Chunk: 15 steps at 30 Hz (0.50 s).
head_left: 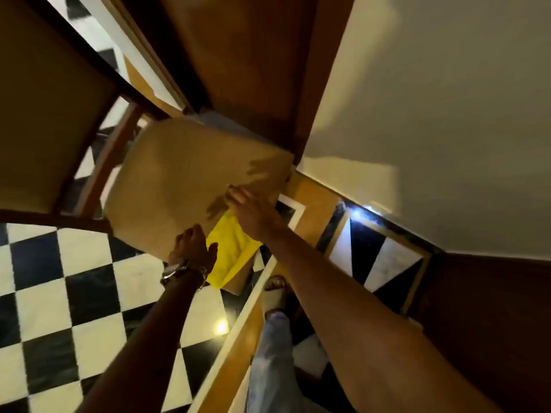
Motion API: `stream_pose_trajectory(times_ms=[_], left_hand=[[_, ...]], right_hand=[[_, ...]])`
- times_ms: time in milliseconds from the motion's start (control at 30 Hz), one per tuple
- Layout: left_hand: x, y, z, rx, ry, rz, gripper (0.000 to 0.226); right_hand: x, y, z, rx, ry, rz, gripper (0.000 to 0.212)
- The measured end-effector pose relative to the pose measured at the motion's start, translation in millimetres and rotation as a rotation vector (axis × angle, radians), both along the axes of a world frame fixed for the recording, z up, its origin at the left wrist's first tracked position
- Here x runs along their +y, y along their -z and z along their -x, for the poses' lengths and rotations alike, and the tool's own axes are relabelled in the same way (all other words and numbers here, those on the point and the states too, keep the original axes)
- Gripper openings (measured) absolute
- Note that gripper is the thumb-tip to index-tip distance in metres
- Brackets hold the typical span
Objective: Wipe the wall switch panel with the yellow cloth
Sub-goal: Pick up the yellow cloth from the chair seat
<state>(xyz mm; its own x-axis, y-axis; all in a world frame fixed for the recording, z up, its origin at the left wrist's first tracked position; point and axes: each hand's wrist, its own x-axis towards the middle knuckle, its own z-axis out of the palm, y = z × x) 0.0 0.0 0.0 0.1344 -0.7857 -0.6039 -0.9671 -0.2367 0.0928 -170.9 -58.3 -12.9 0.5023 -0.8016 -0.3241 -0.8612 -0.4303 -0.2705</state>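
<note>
Yellow cloth (231, 248) on chair seat (179, 180), both hands beside it

Two hands: left (192, 245), right (253, 211). One yellow cloth (231, 248). One chair (190, 177). One wristwatch (179, 271).

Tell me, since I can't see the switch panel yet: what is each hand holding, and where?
Both hands are at the yellow cloth on the chair seat. Left hand touches its left edge; right hand its top. Grip unclear.
</note>
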Motion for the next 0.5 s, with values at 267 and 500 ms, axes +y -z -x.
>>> stream_pose_trajectory(times_ms=[267,500], left_hand=[[20,51,12,-0.070,-0.139,-0.165,0.063],[-19,-22,12,0.237,0.042,-0.240,0.043]], right_hand=[[8,46,-19,0.106,-0.080,-0.135,0.037],[12,-50,74,-0.393,0.279,-0.472,0.059]])
